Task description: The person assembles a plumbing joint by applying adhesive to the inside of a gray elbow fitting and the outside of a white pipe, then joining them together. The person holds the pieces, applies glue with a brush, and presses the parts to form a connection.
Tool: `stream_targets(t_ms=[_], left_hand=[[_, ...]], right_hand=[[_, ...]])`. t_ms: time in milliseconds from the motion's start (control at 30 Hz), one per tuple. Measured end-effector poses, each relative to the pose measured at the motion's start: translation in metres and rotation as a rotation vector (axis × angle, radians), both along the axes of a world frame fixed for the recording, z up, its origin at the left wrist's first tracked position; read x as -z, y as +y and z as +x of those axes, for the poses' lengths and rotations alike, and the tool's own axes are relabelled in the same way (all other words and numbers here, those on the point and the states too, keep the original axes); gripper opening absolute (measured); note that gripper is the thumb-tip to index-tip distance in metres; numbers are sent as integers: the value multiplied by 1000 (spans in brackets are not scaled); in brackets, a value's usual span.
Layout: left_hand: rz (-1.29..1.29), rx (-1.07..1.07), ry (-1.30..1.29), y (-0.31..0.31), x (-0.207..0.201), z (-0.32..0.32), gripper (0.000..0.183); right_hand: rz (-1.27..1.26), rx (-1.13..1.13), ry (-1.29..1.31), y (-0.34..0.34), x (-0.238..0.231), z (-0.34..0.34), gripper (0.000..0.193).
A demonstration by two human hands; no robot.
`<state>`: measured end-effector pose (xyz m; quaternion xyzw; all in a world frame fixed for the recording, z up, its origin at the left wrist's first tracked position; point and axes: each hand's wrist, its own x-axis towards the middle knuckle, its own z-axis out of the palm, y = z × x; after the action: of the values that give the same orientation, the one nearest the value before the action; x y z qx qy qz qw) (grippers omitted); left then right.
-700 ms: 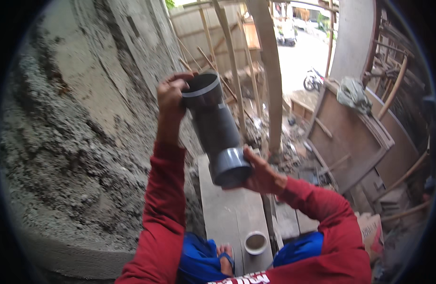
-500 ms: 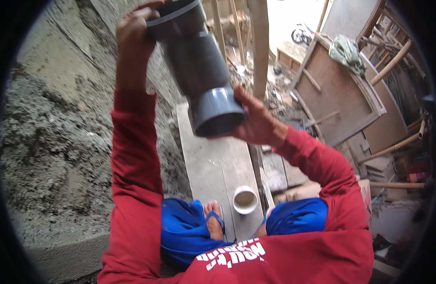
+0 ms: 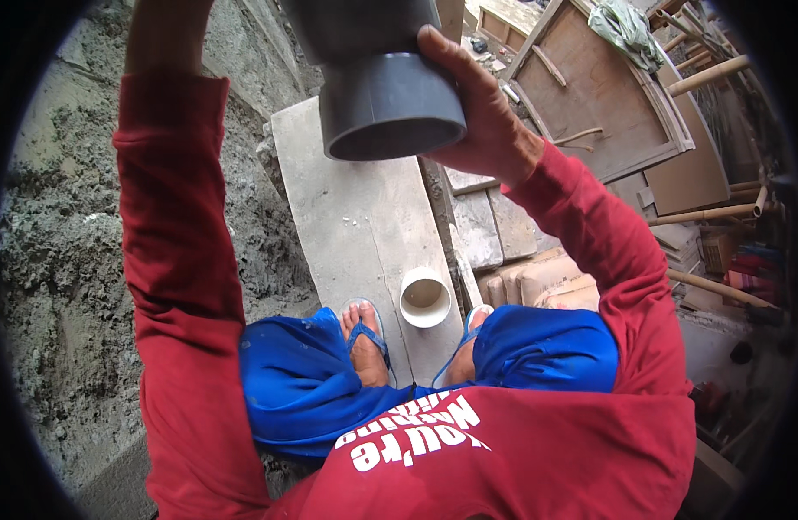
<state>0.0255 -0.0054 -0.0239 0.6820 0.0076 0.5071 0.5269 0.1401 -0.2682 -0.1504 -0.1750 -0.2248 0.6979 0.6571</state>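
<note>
A dark grey pipe fitting point(image 3: 392, 108) is held up at twelve o'clock, above a plank point(image 3: 329, 199); its round mouth is turned toward the wearer, and its far part is cut off by the upper edge. Its right side is clasped by the right hand point(image 3: 492, 121), at one o'clock, with the thumb laid along the side and the other fingers mostly hidden behind. The left forearm point(image 3: 169, 39) is raised toward eleven o'clock, but the left hand is lost beyond the edge, so its grip cannot be told.

Just off the centre, toward five o'clock, a white cup point(image 3: 426, 297) is stood on the plank. It is flanked by two sandalled feet, the left foot point(image 3: 364, 347) at seven o'clock and the right foot point(image 3: 461, 366) at five. Stacked bags point(image 3: 550, 279) are seen at three o'clock, a framed wooden panel point(image 3: 602, 95) at two, and a rough grey wall point(image 3: 65, 251) at nine.
</note>
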Motion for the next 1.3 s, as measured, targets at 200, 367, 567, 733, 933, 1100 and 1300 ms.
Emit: stream_targets(t_ms=[200, 367, 567, 733, 933, 1100, 1300], left_hand=[[16, 11, 5, 3, 7, 8, 30], [-154, 250, -101, 12, 15, 16, 30], [402, -287, 97, 20, 15, 19, 30], [12, -120, 174, 13, 26, 10, 26], [-11, -8, 445, -24, 114, 6, 24], [-207, 606, 824, -103, 236, -38, 49], [-349, 865, 1059, -208, 321, -145, 95]], right_hand=[[-29, 103, -138, -5, 0, 2, 60], [-31, 75, -35, -9, 5, 1, 59], [13, 77, -49, -14, -2, 13, 48], [-42, 219, -138, -28, -2, 27, 49], [80, 307, -129, -65, 1, 67, 62], [-69, 548, -184, -100, 40, 72, 74], [-205, 623, -151, -138, 89, 69, 68]])
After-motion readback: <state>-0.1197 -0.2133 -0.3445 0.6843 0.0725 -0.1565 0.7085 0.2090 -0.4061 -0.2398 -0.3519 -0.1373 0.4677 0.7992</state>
